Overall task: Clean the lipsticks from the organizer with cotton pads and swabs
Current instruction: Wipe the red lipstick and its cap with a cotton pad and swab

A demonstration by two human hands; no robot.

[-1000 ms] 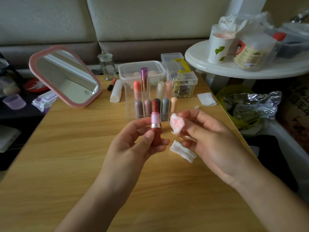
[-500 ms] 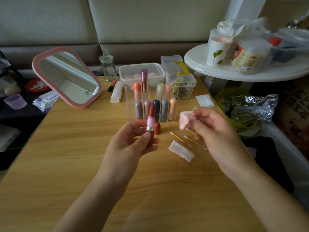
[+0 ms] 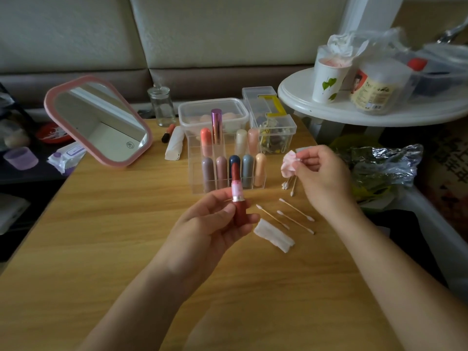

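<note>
While held upright at frame centre, the open red lipstick (image 3: 238, 198) is gripped at its base by the L hand (image 3: 210, 224), thumb & fingers curled round the tube. The bullet is extended, w/ pinkish smears on the collar above the silver band. R hand (image 3: 321, 178), centre-right, pinches a crumpled, pink-stained cotton pad (image 3: 288, 164) betw. thumb & fingertips. The pad is apart from the lipstick and just right of the organizer (image 3: 195, 178). This clear organizer stands behind the lipstick on the wooden table (image 3: 101, 236) and holds capped lipsticks (image 3: 207, 173) in 2 rows. Five are in front and four at the back, incl. a tall metallic purple tube (image 3: 215, 125). Three cotton swabs (image 3: 295, 222) lie loose on the table betw. the hands, w/ a folded white pad (image 3: 273, 235) just below them. A few more swabs lie under the R hand. Upper left: pink-framed mirror (image 3: 98, 120), tilted back.
</note>
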